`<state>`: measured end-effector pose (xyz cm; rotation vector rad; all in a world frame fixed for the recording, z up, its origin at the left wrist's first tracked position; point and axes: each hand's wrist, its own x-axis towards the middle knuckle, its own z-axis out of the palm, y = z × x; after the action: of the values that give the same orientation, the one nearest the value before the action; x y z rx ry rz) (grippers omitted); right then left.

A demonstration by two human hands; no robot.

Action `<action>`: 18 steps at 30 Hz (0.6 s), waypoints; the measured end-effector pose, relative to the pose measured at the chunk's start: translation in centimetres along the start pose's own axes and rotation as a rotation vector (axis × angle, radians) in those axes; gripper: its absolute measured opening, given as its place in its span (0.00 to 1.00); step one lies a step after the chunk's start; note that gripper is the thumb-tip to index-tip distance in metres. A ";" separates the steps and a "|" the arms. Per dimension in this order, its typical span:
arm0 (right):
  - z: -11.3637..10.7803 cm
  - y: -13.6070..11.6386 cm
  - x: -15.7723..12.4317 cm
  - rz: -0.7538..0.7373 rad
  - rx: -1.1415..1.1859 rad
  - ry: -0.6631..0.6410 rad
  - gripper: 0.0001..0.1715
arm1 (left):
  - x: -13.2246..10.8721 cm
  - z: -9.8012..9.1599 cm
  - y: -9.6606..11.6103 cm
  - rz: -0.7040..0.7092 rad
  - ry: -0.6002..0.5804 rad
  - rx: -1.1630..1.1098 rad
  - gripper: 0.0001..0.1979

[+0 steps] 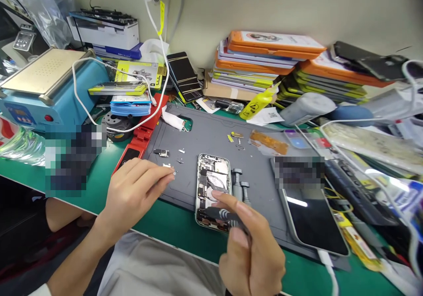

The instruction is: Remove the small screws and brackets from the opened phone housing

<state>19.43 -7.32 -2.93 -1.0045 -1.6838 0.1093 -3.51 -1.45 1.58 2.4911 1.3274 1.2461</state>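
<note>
An opened smartphone (214,179) lies on the grey work mat (264,199), its inner parts exposed. My right hand (254,247) is closed around a dark screwdriver (222,213) with a ribbed grip, held over the phone's lower half; its tip is hard to make out. My left hand (135,194) hovers left of the phone, thumb and fingers pinched together above the mat. Whatever sits between those fingertips is too small to name. Close to them lie a small metal bracket (167,165) and a black-and-silver phone part (161,153).
Right of the opened phone is a grey clamp-like fixture (238,183). Farther right rests another phone (317,221) with a white cable (327,260) plugged in. A blue heating machine (49,97), a red tool (142,133) and stacked orange boxes (271,44) surround the mat.
</note>
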 end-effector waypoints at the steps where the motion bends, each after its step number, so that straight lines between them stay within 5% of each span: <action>1: 0.0 0.0 -0.2 0.007 -0.006 0.013 0.39 | -0.2 0.1 0.6 -0.004 -0.007 -0.023 0.04; 8: -0.1 -0.1 -0.6 0.111 -0.047 0.024 0.35 | -1.1 2.0 3.2 -0.103 -0.281 -0.187 0.12; 18: 0.0 -0.7 0.7 0.243 0.010 0.066 0.34 | -0.8 2.2 2.9 0.025 -0.323 -0.123 0.14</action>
<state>18.99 -7.35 -2.05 -1.1896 -1.4954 0.2417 -0.29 -3.17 0.77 2.4934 1.1090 0.8505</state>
